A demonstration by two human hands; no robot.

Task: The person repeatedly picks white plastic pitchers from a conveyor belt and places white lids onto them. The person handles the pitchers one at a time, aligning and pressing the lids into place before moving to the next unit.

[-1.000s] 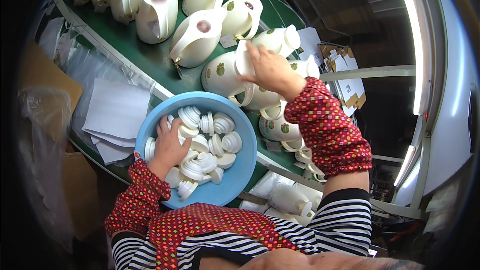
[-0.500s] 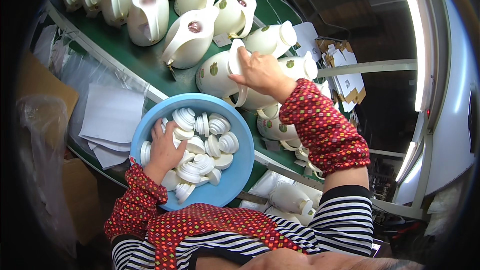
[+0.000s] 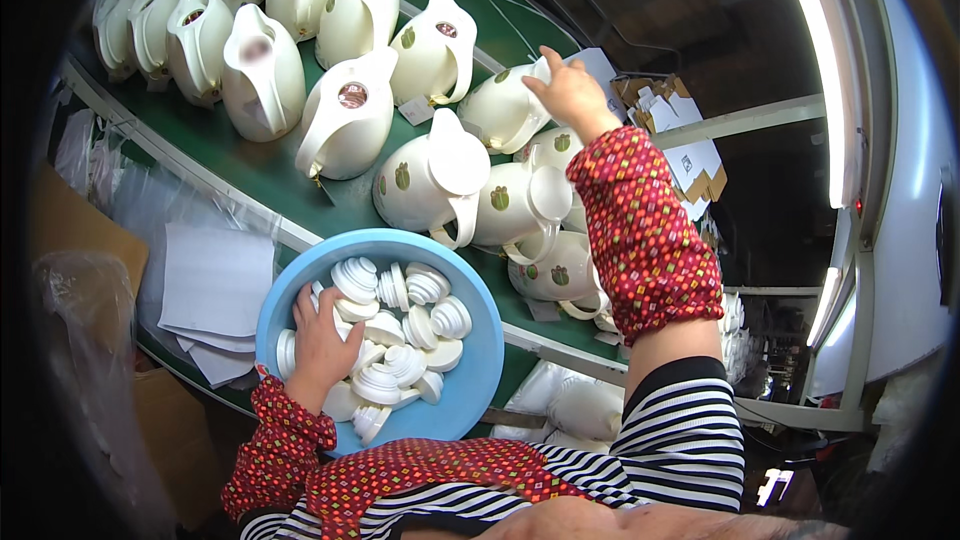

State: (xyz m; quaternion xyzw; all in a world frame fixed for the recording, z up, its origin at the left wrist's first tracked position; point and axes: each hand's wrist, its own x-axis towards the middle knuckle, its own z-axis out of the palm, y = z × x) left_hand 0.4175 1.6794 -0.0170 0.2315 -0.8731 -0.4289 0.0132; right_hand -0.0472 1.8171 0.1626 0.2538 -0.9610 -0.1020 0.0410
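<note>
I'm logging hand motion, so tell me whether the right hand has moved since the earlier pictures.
Yes: judged against the blue basin, the right hand has moved away, up and rightward, from the capped jug to a farther jug.

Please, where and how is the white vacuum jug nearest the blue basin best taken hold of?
Probably grip the white vacuum jug by its handle, coming from the side of the blue basin: the handle bows out toward the basin, with a visible gap inside its loop.

Workshop: jugs [image 3: 345, 132] on green bench [image 3: 250, 157]
</note>
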